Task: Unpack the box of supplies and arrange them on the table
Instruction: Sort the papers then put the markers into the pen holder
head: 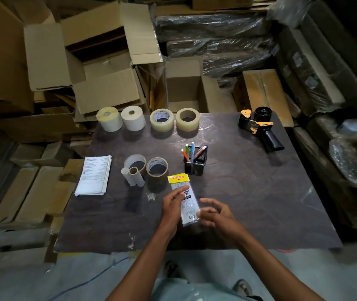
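Note:
A clear plastic packet [190,205] with a yellow header card lies lengthwise at the front middle of the dark table [249,203]. My left hand [171,206] holds it along its left edge, fingers curled over the packet's upper part. My right hand [215,212] is at its lower right edge, fingers loosely spread, thumb touching the plastic. Behind the packet stands a black mesh pen holder [195,165] with several coloured pens.
Two white label rolls [121,118] and two clear tape rolls [175,120] line the far edge. Two more tape rolls [157,169] and two small cores [132,176] sit mid-left beside a paper stack [94,175]. A black-orange tape dispenser [259,127] lies far right. Open cardboard boxes [99,61] stand behind.

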`<state>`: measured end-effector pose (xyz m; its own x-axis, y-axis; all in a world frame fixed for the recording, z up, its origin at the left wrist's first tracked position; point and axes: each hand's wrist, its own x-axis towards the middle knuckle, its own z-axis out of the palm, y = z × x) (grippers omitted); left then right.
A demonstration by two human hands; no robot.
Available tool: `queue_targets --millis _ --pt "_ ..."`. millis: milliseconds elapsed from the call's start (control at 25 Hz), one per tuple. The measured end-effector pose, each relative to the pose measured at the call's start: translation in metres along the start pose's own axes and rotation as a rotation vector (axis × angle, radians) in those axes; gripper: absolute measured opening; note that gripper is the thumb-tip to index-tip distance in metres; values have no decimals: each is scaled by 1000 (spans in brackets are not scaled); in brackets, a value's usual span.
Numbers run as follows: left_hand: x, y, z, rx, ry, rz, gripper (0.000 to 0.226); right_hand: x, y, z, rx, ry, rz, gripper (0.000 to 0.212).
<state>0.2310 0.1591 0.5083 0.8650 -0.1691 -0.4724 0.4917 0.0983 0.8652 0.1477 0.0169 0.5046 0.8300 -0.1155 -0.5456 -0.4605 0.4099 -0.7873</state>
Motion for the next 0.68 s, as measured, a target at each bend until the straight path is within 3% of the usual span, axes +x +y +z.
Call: queue_targets --millis 160,400,480,600,680 --pt "2 1 -28 -89 165 20 23 18 0 19 -40 32 -9 32" --pt "34 1 -78 -96 533 148 27 35 -4 37 -64 55 -5 28" --pt "52 6 -88 -67 603 172 46 37 -6 42 -53 79 -7 26" --pt "78 16 -95 64 603 145 93 37 -10 47 -42 86 -13 23" --pt "89 23 -93 151 589 131 99 37 -12 49 -28 102 -13 23"
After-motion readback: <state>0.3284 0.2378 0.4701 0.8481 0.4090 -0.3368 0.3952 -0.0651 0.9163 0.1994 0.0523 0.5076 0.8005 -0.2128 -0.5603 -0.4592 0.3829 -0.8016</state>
